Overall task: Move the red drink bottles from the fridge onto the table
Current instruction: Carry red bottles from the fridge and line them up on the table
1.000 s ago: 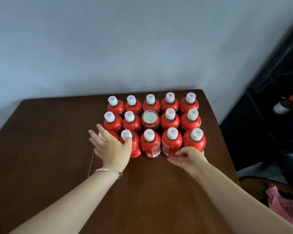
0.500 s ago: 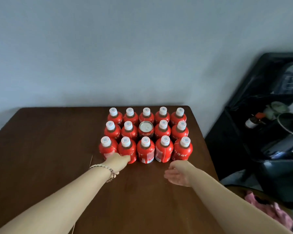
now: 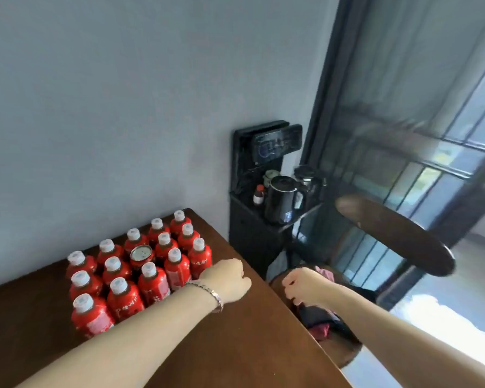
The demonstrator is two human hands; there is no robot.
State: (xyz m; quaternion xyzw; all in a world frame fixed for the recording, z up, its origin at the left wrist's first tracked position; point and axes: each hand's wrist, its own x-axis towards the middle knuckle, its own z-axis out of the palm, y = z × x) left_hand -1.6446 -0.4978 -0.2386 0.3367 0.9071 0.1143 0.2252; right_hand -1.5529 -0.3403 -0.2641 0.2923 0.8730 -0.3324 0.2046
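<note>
The red drink bottles [image 3: 140, 273] stand packed in rows at the lower left of the frame on the brown surface [image 3: 235, 345], one can [image 3: 142, 254] among them. The left hand [image 3: 228, 280] hovers at centre, loosely curled and holding nothing, just right of the nearest bottle; the right hand [image 3: 305, 285] is past the surface's edge, fingers curled inward, also empty. No fridge shows here. The step now seems to be going back for more: best to carry one bottle per hand, gripped around the body, and set newcomers at the block's near edge without nudging the rows.
</note>
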